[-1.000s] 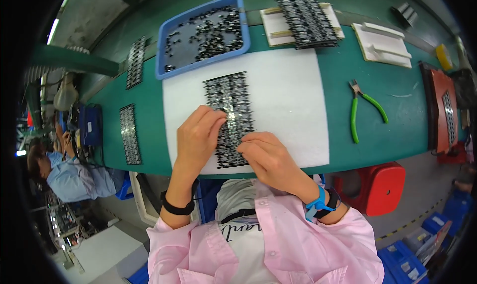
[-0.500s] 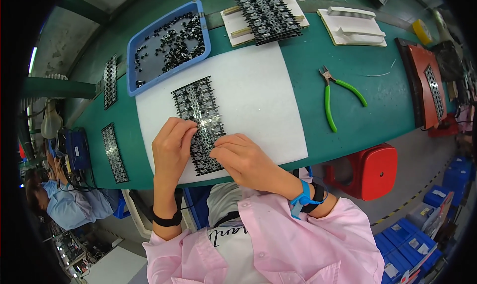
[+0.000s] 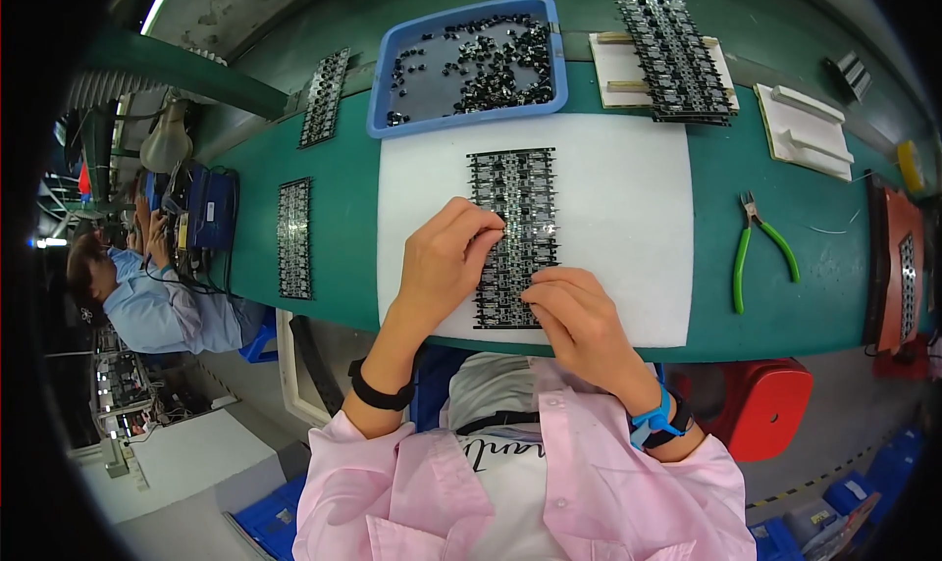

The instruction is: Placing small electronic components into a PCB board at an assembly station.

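Observation:
A circuit board panel (image 3: 513,190), black and silver with toothed long sides, lies flat on the white foam sheet (image 3: 623,228) in front of me. At the panel's left side, my left hand (image 3: 444,259) pinches thumb and finger together over the board's middle. My right hand (image 3: 579,316) pinches in the same way at the lower right edge. Whatever is between the fingertips of either hand is hidden or too small to make out. Beyond the sheet, a blue tray (image 3: 376,85) holds many small black and silver parts.
Green-handled cutters (image 3: 743,257) lie open to the right. Stacked board panels (image 3: 672,56) rest on a white holder, beside another holder (image 3: 805,129). Two more panels (image 3: 294,237) (image 3: 325,98) lie left. A red stool (image 3: 770,409) stands below the table; a person in blue (image 3: 162,301) sits far left.
The view has turned, so the table things appear further right. Both hands stay pinched over the same panel, at nearly the same places on it.

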The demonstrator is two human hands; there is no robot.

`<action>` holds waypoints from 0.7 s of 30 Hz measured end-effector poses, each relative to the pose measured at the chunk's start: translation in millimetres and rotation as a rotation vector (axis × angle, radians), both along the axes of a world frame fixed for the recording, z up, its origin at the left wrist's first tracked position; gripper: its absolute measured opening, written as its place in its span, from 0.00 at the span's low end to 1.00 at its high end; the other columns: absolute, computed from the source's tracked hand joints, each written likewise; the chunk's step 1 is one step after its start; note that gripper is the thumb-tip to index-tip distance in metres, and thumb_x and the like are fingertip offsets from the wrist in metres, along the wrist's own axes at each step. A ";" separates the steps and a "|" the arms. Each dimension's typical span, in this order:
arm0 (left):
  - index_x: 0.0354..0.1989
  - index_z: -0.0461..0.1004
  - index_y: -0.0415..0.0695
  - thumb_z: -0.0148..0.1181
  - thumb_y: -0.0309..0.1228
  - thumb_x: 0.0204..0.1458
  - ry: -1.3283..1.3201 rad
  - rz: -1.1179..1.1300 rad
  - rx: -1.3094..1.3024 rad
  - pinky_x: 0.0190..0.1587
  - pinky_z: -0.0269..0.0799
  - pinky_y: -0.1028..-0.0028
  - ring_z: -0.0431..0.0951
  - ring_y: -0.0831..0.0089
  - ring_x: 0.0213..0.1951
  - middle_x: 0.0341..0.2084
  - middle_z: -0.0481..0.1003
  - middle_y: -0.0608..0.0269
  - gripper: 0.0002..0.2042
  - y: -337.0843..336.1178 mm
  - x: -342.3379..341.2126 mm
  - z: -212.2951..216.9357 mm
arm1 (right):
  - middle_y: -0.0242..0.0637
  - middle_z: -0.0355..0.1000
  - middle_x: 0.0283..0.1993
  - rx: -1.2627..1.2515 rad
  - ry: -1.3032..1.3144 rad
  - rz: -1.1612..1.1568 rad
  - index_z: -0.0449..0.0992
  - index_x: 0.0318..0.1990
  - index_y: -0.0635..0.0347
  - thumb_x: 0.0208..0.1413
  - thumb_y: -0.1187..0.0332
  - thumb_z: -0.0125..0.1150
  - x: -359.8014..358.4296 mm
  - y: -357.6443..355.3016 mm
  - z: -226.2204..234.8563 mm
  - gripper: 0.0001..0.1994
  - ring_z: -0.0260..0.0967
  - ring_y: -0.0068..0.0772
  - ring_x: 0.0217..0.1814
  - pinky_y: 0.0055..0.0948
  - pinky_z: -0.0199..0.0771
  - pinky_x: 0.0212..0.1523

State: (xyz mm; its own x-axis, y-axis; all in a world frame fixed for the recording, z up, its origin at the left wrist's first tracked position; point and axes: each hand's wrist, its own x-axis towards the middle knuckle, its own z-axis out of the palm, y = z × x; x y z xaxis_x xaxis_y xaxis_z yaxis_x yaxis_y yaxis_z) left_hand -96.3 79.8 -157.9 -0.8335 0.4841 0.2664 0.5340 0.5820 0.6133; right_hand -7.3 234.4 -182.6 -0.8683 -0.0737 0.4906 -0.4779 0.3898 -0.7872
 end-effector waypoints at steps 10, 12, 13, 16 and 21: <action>0.28 0.72 0.38 0.57 0.19 0.42 0.063 -0.014 -0.046 0.22 0.65 0.80 0.70 0.75 0.20 0.24 0.70 0.63 0.04 2.0 -0.9 0.1 | 0.42 0.70 0.32 -0.005 -0.024 0.002 0.71 0.30 0.65 0.40 0.81 0.56 -1.8 0.9 0.1 0.07 0.66 0.41 0.40 0.32 0.66 0.40; 0.28 0.72 0.38 0.57 0.19 0.42 0.074 -0.018 -0.052 0.22 0.65 0.80 0.70 0.75 0.20 0.24 0.70 0.63 0.04 2.0 -0.9 0.5 | 0.42 0.70 0.32 -0.006 -0.026 0.007 0.71 0.30 0.65 0.40 0.81 0.56 -1.8 1.0 0.0 0.07 0.66 0.41 0.40 0.32 0.66 0.40; 0.28 0.72 0.38 0.57 0.19 0.42 0.076 -0.016 -0.060 0.22 0.65 0.80 0.70 0.75 0.20 0.24 0.70 0.63 0.04 1.7 -0.6 1.2 | 0.42 0.70 0.32 -0.006 -0.026 0.009 0.71 0.30 0.65 0.40 0.81 0.56 -1.8 0.9 0.1 0.07 0.66 0.41 0.40 0.32 0.66 0.40; 0.28 0.72 0.38 0.57 0.19 0.42 0.077 -0.011 -0.077 0.21 0.65 0.80 0.70 0.75 0.21 0.24 0.70 0.63 0.04 2.2 0.1 2.0 | 0.42 0.69 0.32 -0.006 -0.027 0.010 0.71 0.30 0.65 0.40 0.81 0.56 -1.6 0.9 -0.9 0.07 0.66 0.41 0.40 0.32 0.66 0.40; 0.28 0.73 0.39 0.58 0.20 0.41 0.107 0.001 -0.107 0.22 0.66 0.78 0.71 0.72 0.21 0.23 0.70 0.62 0.04 4.8 1.7 4.0 | 0.42 0.69 0.32 -0.010 -0.034 0.018 0.71 0.31 0.66 0.40 0.81 0.56 -0.9 1.8 -1.7 0.07 0.66 0.41 0.41 0.32 0.66 0.40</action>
State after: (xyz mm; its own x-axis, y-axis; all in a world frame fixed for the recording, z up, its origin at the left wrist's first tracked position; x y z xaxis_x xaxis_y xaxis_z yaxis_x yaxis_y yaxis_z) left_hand -94.6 84.7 -153.9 -0.8035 0.5139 0.3003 0.5924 0.6415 0.4874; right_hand -8.2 236.2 -184.3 -0.8832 -0.0847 0.4612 -0.4573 0.3734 -0.8071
